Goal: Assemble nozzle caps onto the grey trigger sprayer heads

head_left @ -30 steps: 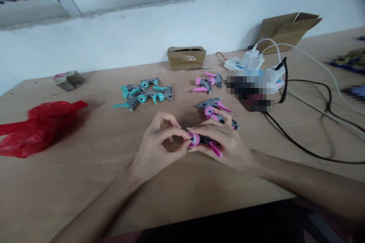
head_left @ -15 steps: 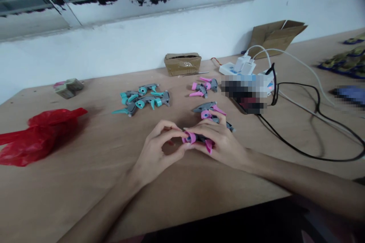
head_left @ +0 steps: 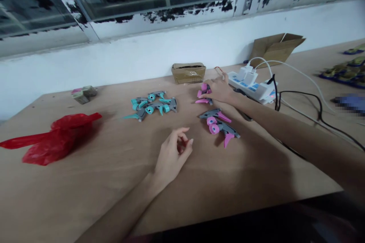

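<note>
Over the table's middle, my left hand (head_left: 172,155) has its thumb and fingers loosely curved with a gap between them, and nothing in it. My right hand (head_left: 219,89) is stretched out to the far group, its thumb and fingers closed round a pink-and-grey trigger spray head (head_left: 205,88); the palm hides part of it. Just below, another pink-and-grey spray head (head_left: 203,101) lies against it. Nearer to me rests a second group of pink-and-grey spray heads (head_left: 221,126). Several teal-and-grey spray heads (head_left: 154,104) lie in a cluster to the left.
A red plastic bag (head_left: 61,136) lies at the left, with small greenish-grey blocks (head_left: 84,94) behind it. Along the wall stand a small cardboard box (head_left: 188,74) and an open carton (head_left: 275,51). A white power strip (head_left: 251,86) with cables lies at the right.
The spray head that both hands held now lies with the nearer pink group. My right hand has moved away to the far pink group. My left hand stays near the middle, empty.
</note>
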A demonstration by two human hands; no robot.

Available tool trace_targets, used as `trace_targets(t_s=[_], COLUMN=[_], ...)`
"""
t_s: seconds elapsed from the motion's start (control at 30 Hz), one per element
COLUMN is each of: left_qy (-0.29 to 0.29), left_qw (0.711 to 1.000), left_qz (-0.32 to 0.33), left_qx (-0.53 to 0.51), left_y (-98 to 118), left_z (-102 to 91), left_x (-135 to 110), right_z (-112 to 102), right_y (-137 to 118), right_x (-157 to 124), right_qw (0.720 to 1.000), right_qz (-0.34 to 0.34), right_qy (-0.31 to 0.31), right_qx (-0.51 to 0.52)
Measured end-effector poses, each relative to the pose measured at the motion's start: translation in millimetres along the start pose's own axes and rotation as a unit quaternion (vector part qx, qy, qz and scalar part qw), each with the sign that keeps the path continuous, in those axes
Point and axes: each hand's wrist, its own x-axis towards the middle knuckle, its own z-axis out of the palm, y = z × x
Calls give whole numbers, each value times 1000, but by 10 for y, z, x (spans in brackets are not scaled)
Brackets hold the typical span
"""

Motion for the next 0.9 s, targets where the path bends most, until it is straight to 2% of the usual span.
trace_targets(t_s=[0.1,0.2,0.33,0.43,0.53,0.67,0.8,0.9], left_qy=[-15,-19,-36,-49,-55,-50,-42,-30], left_qw=[1000,1000,998,998,998,997,998,997], left_qz=[-2,5,21,20,14,13,26,36], left_qx=[2,13,35,35,38,49,50,54], left_y=[-34,-32,12,32,30,16,9,19], left_z=[-15,-35,-34,-25,-21,-19,-12,-15], left_x=[7,12,8,4,3,7,8,3], right_z=[-66,-247,-484,-568,-549,-422,-334,-359], right_y=[-43,-87,-113,-135,-175,-242,-301,-362], right_x=[-128,-317,-546,-626,-607,-510,-385,-309], right_qw=[1000,997,976,963,954,942,935,937], right_qz=[-26,-62,-149,-193,-217,-235,-252,-251], right_qy=[-8,-24,-113,-148,-178,-217,-219,-200], right_qx=[10,36,109,114,104,104,122,139])
